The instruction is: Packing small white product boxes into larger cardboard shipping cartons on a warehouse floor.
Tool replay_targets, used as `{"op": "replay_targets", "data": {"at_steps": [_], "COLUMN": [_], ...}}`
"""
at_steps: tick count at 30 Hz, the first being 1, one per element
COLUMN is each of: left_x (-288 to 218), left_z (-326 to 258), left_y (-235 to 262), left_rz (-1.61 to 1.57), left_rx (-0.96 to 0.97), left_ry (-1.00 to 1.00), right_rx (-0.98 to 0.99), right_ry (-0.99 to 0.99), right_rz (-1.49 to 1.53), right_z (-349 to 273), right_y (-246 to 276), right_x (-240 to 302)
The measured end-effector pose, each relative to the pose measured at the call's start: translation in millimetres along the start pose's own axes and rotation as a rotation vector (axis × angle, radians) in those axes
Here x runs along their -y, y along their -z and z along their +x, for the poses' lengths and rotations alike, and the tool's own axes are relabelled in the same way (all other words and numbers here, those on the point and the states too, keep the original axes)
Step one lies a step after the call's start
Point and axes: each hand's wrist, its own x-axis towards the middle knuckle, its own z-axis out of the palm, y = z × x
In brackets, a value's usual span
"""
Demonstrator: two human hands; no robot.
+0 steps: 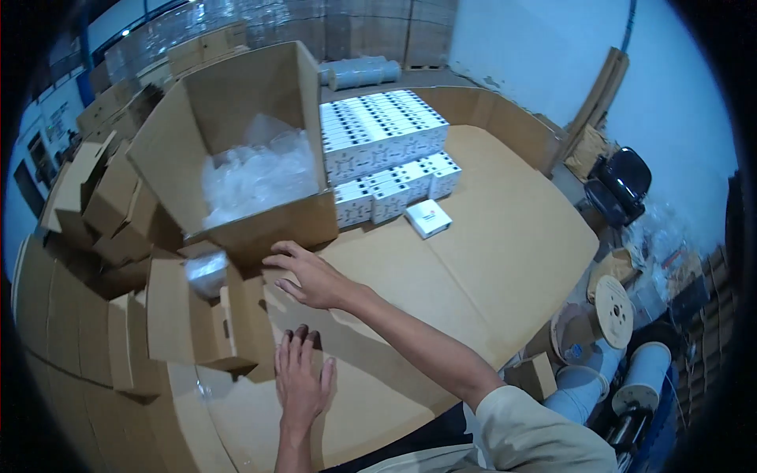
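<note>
My left hand (302,377) is open, its fingers stretched forward over the cardboard-covered table (378,402) beside a small open carton (175,311). Farther forward, my right hand (311,277) is also open, fingers spread and pointing left, with nothing in it. It is between the small carton and the front of a large open carton (268,229); whether it touches the table I cannot tell. A bubble-wrapped item (206,272) sits at the far end of the small carton. Crumpled clear plastic wrap (256,177) fills the bottom of the large carton.
Several small white boxes (386,134) are stacked right of the large carton, with a single white box (428,218) in front. Folded brown cartons (130,205) crowd the left. Cable spools (613,310) and a black chair (619,185) stand off the table's right edge.
</note>
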Motion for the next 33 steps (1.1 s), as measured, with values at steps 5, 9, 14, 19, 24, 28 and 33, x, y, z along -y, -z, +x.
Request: {"op": "replay_targets", "data": {"at_steps": [5,9,14,19,24,28,33], "left_x": [6,17,22,22,20,22,19], "left_z": [40,71,89,91,92,92,93], "left_y": [-9,-15,-19,-21,-19,-19,-17], "left_rz": [-0.042,-0.060,-0.060,-0.068,-0.063,-0.054,-0.055], "left_rx": [-0.021,-0.059,-0.062,-0.072,-0.057,-0.063,-0.051], "left_ry": [0.009,-0.012,0.003,-0.015,0.003,0.001,0.011], "right_rx": [-0.043,-0.240,-0.441,-0.398,-0.441,-0.516,-0.502], "right_ry": [-0.114,-0.136,-0.230,-0.375,-0.356,-0.329,-0.292], "right_rz": [-0.056,-0.240,-0.674,-0.841,-0.800,-0.718,-0.681], "right_z": [-38,-56,-63,-68,-72,-73,-81], "right_y": [51,88,120,127,123,124,132], "right_x": [-34,-57,-88,-120,-131,-131,-135]}}
